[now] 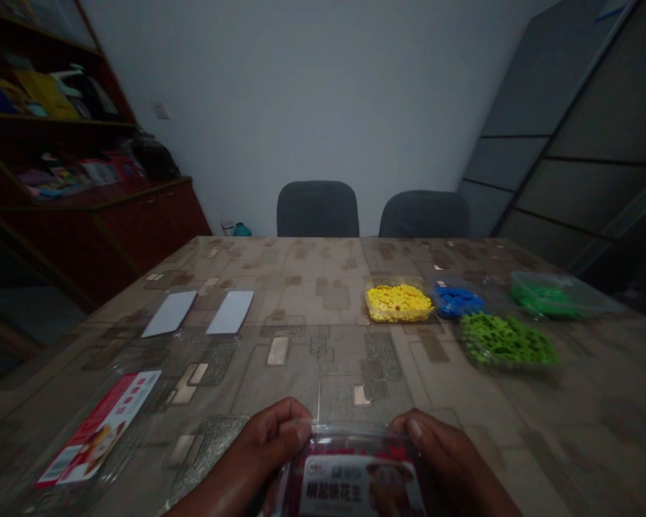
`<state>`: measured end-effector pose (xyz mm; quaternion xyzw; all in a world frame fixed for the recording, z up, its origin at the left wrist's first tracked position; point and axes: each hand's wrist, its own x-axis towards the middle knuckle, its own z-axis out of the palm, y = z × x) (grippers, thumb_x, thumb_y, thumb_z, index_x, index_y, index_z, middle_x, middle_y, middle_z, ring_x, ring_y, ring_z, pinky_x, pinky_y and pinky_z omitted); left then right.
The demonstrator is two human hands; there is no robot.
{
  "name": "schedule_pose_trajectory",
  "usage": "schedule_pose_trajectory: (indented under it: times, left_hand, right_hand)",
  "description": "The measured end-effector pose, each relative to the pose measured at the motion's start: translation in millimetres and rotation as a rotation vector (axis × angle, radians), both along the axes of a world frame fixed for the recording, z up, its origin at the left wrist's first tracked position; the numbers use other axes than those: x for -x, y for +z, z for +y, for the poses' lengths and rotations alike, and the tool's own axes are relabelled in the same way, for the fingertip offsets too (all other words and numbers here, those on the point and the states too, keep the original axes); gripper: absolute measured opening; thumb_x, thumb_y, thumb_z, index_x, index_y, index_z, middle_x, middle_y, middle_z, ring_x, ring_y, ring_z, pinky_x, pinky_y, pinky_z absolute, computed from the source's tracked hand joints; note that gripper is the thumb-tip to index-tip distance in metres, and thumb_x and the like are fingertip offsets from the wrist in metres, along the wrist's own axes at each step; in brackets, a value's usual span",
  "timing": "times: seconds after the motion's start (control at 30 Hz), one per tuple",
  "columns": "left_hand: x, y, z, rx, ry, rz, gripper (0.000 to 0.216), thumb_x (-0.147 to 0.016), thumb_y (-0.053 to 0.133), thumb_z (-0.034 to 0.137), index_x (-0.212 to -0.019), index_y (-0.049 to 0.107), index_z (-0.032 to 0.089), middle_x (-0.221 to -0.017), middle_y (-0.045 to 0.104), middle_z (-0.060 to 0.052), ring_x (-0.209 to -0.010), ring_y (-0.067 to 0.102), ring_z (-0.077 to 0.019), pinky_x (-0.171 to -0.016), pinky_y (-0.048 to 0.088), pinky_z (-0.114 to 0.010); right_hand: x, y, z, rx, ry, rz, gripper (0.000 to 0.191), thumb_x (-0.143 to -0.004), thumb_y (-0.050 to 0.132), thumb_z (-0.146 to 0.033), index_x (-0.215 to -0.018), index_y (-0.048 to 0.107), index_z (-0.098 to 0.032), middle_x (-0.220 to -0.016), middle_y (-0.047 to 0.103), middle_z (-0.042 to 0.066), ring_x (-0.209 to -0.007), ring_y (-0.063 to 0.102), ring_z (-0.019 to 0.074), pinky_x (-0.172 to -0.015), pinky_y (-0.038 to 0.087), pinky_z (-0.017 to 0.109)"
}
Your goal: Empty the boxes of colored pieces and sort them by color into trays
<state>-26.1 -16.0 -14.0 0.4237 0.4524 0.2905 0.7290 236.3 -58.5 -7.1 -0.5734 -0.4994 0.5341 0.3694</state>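
Note:
A clear plastic box (355, 477) with a red and white printed label sits at the near edge of the table (323, 316). My left hand (272, 434) curls round its left side, thumb on the rim. At its right side my right hand (444, 456) grips the same box, fingers wrapped over the top edge. The box's contents are dark red and hard to make out.
Clear trays of small pieces stand at the right: yellow (398, 301), blue (455, 300), light green (506, 341), dark green (549, 298). Two white cards (199, 313) lie at the left, a red-white lid (102, 427) nearer me. Two chairs (371, 210) face the far edge.

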Motion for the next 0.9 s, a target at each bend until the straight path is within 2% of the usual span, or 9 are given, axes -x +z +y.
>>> schedule_pose_trajectory:
  times: [0.1, 0.2, 0.47, 0.7, 0.9]
  left_hand:
    - [-1, 7.0, 1, -0.028, 0.009, 0.070, 0.053, -0.079, 0.072, 0.070, -0.084, 0.059, 0.019, -0.063, 0.057, 0.004, -0.049, 0.041, -0.0097, -0.049, 0.032, -0.021]
    - [-1, 11.2, 0, -0.038, 0.001, 0.104, 0.058, -0.077, 0.070, 0.075, -0.086, 0.061, 0.018, -0.066, 0.057, 0.003, -0.055, 0.048, -0.0113, -0.053, 0.035, -0.021]
    - [0, 0.2, -5, 0.001, 0.014, 0.031, 0.058, -0.072, 0.078, 0.071, -0.089, 0.061, 0.018, -0.068, 0.062, 0.001, -0.056, 0.051, -0.0128, -0.054, 0.035, -0.023]
    - [-1, -1.4, -5, 0.040, 0.021, 0.034, 0.059, -0.071, 0.076, 0.074, -0.085, 0.062, 0.018, -0.069, 0.061, 0.001, -0.057, 0.050, -0.0136, -0.058, 0.039, -0.026]
    - [-1, 0.3, -9, 0.031, 0.037, -0.017, 0.056, -0.071, 0.080, 0.070, -0.083, 0.061, 0.019, -0.067, 0.061, 0.001, -0.056, 0.050, -0.0135, -0.056, 0.035, -0.024]
  right_hand:
    - [-3, -0.7, 5, 0.016, 0.025, 0.000, 0.061, -0.089, 0.045, -0.075, -0.078, 0.065, -0.018, -0.070, 0.060, 0.002, -0.064, 0.053, 0.0184, -0.060, 0.042, 0.028]
    - [-4, -0.3, 7, -0.002, 0.012, -0.036, 0.061, -0.089, 0.044, -0.075, -0.076, 0.064, -0.019, -0.070, 0.061, 0.002, -0.065, 0.054, 0.0187, -0.061, 0.041, 0.028]
    - [-3, 3.9, 5, -0.012, 0.015, -0.051, 0.061, -0.090, 0.044, -0.073, -0.077, 0.066, -0.018, -0.070, 0.062, 0.002, -0.068, 0.057, 0.0197, -0.067, 0.043, 0.030]
    - [-2, 2.2, 6, 0.050, 0.017, 0.045, 0.061, -0.085, 0.049, -0.077, -0.072, 0.062, -0.019, -0.066, 0.060, 0.002, -0.061, 0.054, 0.0178, -0.061, 0.043, 0.029]
    - [-4, 5.5, 6, -0.021, 0.050, -0.017, 0.060, -0.090, 0.045, -0.072, -0.078, 0.068, -0.018, -0.071, 0.065, 0.004, -0.068, 0.060, 0.0208, -0.067, 0.045, 0.031]
